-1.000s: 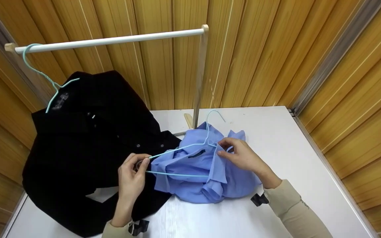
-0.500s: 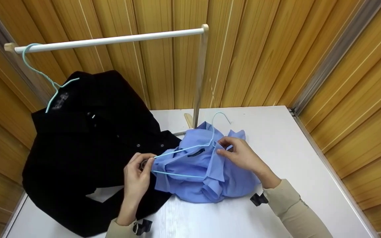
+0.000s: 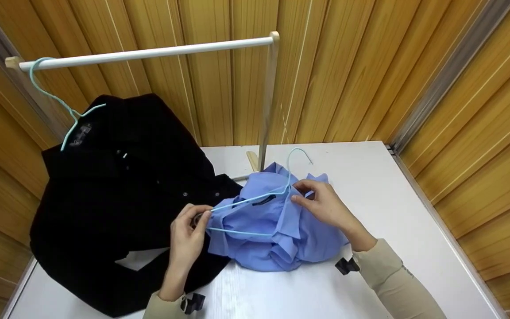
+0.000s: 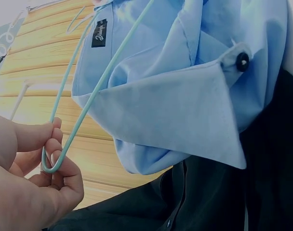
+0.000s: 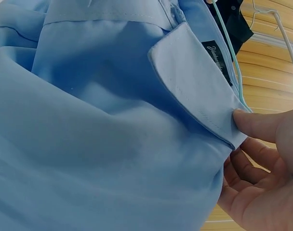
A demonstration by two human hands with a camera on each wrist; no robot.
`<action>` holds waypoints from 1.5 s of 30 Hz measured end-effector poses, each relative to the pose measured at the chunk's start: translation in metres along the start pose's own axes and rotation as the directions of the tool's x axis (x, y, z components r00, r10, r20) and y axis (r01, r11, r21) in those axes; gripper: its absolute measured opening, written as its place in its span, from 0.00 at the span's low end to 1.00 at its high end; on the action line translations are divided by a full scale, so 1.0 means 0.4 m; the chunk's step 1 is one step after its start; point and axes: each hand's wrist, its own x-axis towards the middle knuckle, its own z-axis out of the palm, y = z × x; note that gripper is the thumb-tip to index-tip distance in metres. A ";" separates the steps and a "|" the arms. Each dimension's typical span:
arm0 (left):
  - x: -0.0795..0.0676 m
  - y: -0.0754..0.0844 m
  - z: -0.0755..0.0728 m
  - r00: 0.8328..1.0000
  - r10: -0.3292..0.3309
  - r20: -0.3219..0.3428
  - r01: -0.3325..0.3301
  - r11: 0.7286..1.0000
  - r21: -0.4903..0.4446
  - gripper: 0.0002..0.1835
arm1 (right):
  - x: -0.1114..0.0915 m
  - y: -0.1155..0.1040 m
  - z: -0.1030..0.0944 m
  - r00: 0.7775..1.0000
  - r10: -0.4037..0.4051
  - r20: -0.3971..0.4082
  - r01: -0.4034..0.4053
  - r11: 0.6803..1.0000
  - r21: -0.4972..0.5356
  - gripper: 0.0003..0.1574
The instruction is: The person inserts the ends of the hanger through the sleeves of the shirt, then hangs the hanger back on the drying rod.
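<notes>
A light blue shirt (image 3: 255, 248) with a dark neck label (image 4: 99, 33) lies bunched up on the white table. My left hand (image 3: 187, 237) pinches the left corner of a mint-green wire hanger (image 4: 79, 120), thumb against curled fingers. The hanger's other end goes into the shirt's neck opening and is hidden behind the collar flap. Its hook points up and to the right, above the collar. Between thumb and fingers, my right hand (image 3: 326, 204) pinches the collar (image 5: 199, 86) on the right side, with the hanger wire close by in the right wrist view.
At the left, a black shirt (image 3: 117, 212) hangs on a second mint hanger (image 3: 56, 97) from the white rail (image 3: 157, 54) of a small rack. Its lower part spreads over the table (image 3: 370, 186). Wooden panel walls (image 3: 334, 66) stand behind and to the sides.
My left hand has moved right with the hanger, whose far end sits deeper in the collar. The hook has shifted right too. My right hand has stayed nearly in place at the collar.
</notes>
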 end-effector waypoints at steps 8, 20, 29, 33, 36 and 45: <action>0.005 -0.002 0.005 0.999 0.013 0.041 -0.013 1.000 -0.010 0.04 | 0.003 0.002 -0.001 0.996 -0.030 -0.085 0.032 0.999 0.021 0.11; -0.001 0.000 0.007 0.994 -0.034 0.106 0.040 0.997 -0.061 0.04 | 0.002 -0.005 -0.006 0.996 -0.019 -0.091 0.021 0.999 0.027 0.08; -0.004 -0.011 0.003 0.990 -0.088 0.107 0.096 0.993 -0.065 0.13 | 0.001 0.000 -0.016 0.992 -0.013 -0.127 0.013 1.000 -0.003 0.08; -0.005 -0.014 -0.001 0.987 -0.116 0.109 0.125 0.990 -0.071 0.17 | 0.002 0.003 -0.022 0.988 -0.009 -0.154 0.009 1.000 -0.001 0.08; -0.008 -0.016 -0.002 0.983 -0.137 0.119 0.146 0.987 -0.064 0.18 | 0.002 0.003 -0.024 0.986 -0.009 -0.164 0.010 1.000 0.007 0.08; -0.019 -0.024 -0.002 0.957 -0.198 0.211 0.199 0.980 0.014 0.12 | 0.004 0.006 -0.021 0.981 -0.001 -0.195 0.005 1.000 0.018 0.08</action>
